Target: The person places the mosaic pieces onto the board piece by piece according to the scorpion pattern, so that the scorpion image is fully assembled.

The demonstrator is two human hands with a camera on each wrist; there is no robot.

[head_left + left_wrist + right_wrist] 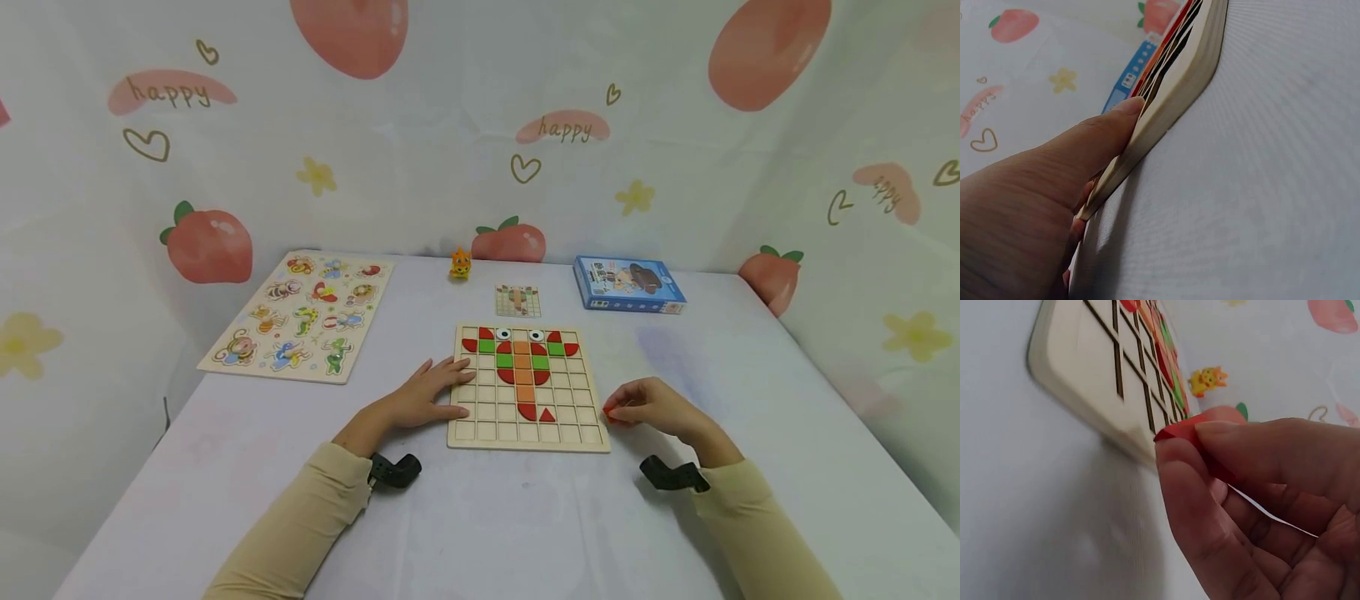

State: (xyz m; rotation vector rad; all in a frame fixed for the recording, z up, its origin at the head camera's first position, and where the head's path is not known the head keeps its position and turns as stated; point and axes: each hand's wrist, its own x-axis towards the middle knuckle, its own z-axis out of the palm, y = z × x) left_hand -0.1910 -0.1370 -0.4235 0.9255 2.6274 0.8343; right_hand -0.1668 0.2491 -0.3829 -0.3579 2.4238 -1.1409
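Observation:
A wooden grid board (486,432) lies flat on the table, with red, green and orange pieces set in its squares. Two round eye pieces (503,335) sit near its top edge, and a small red triangle (547,414) lies low in the grid. My left hand (420,393) rests on the board's left edge, fingers and thumb spread; in the left wrist view the thumb (1100,134) lies along the rim. Just off the board's right edge, my right hand (652,407) pinches a red piece (1182,430) between thumb and fingertips, which cover much of its shape.
A small pattern card (517,310) lies behind the board. A toy figure (461,265) stands farther back, left of the card. The blue box (630,285) is at back right, and a picture puzzle board (288,321) with insects and animals lies at left.

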